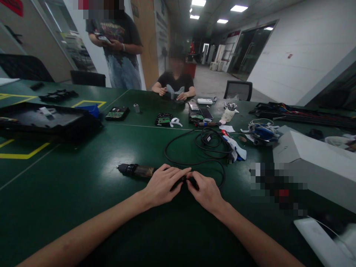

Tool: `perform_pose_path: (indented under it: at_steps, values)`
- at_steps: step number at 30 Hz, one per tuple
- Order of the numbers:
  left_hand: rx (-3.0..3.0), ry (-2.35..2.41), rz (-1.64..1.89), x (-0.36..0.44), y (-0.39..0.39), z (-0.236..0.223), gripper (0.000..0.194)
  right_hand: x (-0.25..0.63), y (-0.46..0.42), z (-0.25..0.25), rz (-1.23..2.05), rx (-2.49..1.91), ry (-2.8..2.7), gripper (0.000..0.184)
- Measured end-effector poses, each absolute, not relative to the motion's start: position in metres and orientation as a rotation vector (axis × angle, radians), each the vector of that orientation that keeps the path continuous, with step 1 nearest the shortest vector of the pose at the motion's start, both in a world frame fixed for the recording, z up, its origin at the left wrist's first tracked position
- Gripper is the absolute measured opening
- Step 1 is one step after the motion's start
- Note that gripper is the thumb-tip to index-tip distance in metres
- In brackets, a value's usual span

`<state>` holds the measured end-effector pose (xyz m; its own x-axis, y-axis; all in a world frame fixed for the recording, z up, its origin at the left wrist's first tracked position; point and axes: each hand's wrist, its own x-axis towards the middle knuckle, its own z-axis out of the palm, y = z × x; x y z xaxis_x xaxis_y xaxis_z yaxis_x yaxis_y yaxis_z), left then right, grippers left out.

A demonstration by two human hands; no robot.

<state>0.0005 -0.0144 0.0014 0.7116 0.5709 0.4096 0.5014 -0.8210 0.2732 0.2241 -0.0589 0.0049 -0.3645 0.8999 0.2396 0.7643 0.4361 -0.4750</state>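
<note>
A dark electric screwdriver (140,170) lies on the green table in front of me, its bit end pointing left. My left hand (164,184) is closed around the rear part of its body. At the tail end, my right hand (205,189) pinches the end of a black cable (191,163), close against the left fingertips. The fingers hide the exact joint, so whether cable and screwdriver are connected cannot be seen. Beyond my hands the cable loops across the table, with a small black block (207,138) with a white label among its coils.
A black tray-like housing (55,128) stands at left. Circuit board units (117,113), a white cup of tools (228,114) and a blue-white glove (236,147) lie farther back. A white box (314,159) is at right. One person sits opposite; another stands behind at left.
</note>
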Motion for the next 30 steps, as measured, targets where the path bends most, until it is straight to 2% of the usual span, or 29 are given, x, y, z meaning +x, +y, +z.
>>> perform_pose_path:
  at_steps: [5, 10, 18, 22, 26, 30]
  values:
    - [2.783, 0.944, 0.761, 0.001, -0.014, -0.002, 0.048, 0.224, -0.058, 0.003, 0.396, -1.401, -2.228, 0.013]
    - [2.799, 0.884, 0.749, 0.001, -0.013, -0.004, 0.051, 0.225, -0.058, 0.003, 0.383, -1.387, -2.236, 0.009]
    - [2.953, 0.901, 0.720, 0.003, -0.011, -0.005, 0.025, 0.222, -0.056, 0.005, 0.426, -1.307, -2.215, 0.019]
    - [3.034, 0.839, 0.709, -0.005, -0.011, -0.005, 0.021, 0.223, -0.059, 0.006, 0.396, -1.205, -2.174, 0.017]
    - [3.037, 0.839, 0.746, -0.043, -0.009, -0.005, 0.022, 0.224, -0.067, 0.009, 0.286, -1.142, -2.195, 0.027]
    - [2.996, 0.982, 0.697, -0.120, -0.008, -0.007, 0.026, 0.224, -0.072, 0.009, 0.192, -1.056, -2.163, 0.030]
